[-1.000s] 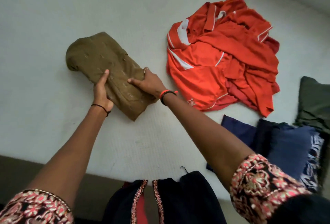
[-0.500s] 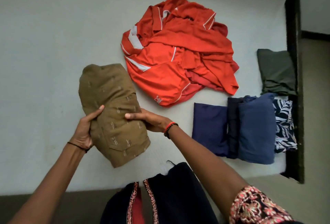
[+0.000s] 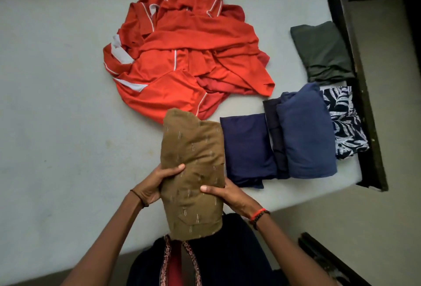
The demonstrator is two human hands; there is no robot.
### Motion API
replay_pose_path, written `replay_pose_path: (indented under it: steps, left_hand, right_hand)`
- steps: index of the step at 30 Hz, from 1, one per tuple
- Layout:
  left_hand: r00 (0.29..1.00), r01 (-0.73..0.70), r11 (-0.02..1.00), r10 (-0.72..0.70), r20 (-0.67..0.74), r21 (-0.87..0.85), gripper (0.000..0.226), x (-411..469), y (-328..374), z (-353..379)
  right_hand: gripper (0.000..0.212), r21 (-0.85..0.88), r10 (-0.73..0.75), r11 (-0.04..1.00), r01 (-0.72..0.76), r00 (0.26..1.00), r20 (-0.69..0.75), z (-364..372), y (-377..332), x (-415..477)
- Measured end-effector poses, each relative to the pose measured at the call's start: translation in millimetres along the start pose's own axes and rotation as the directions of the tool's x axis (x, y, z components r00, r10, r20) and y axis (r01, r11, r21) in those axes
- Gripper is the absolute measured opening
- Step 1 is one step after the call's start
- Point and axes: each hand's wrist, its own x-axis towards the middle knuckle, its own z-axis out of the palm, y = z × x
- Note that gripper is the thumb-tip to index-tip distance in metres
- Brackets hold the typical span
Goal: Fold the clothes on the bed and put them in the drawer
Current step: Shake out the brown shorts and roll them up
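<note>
A folded brown garment (image 3: 193, 160) is held up over the near edge of the bed (image 3: 57, 80), gripped from both sides. The left hand (image 3: 155, 187) and the right hand (image 3: 232, 194) each press a thumb on its top face; the fingers wrap underneath, out of sight. A crumpled orange heap (image 3: 186, 58) lies mid-bed, towards the far edge. By the near right corner sit folded navy pieces (image 3: 248, 146), a blue bundle (image 3: 305, 135) and a patterned piece (image 3: 346, 121). A folded dark green piece (image 3: 321, 51) lies along the right edge.
</note>
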Motion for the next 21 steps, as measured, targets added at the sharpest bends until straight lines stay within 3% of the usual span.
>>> replay_pose_path:
  steps: [2, 5, 7, 12, 16, 19, 21]
  left_hand:
    - [0.998, -0.047, 0.998, 0.048, -0.033, 0.038, 0.092, 17, -1, 5]
    - [0.981, -0.115, 0.984, 0.134, -0.141, 0.139, 0.064, 38, -6, 4]
    - [0.969, -0.119, 0.983, 0.146, -0.198, 0.143, 0.053, 41, -13, 2]
    - [0.964, -0.084, 0.981, 0.125, -0.235, 0.176, 0.040, 34, -25, 13]
    - [0.893, -0.193, 0.900, 0.326, -0.311, 0.390, 0.045, 45, -11, 18]
    - [0.862, -0.252, 0.876, 0.397, -0.315, 0.412, 0.043, 59, 11, 26]
    - [0.880, -0.248, 0.889, 0.374, -0.294, 0.386, 0.048, 67, 23, 28]
  right_hand:
    - [0.027, -0.011, -0.054, 0.999, 0.053, 0.991, -0.124, -9, 5, 7]
    - [0.023, -0.036, -0.117, 0.993, 0.111, 0.939, -0.324, -19, 12, 20]
    - [0.026, -0.042, -0.139, 0.990, 0.133, 0.912, -0.387, -23, 18, 27]
    - [0.037, -0.027, -0.116, 0.993, 0.115, 0.915, -0.386, -24, 29, 30]
    - [0.042, -0.074, -0.116, 0.993, 0.096, 0.923, -0.367, -27, 32, 32]
    - [0.041, -0.133, -0.122, 0.988, 0.078, 0.920, -0.373, -27, 32, 36]
    - [0.039, -0.145, -0.131, 0.986, 0.085, 0.927, -0.351, -28, 32, 36]
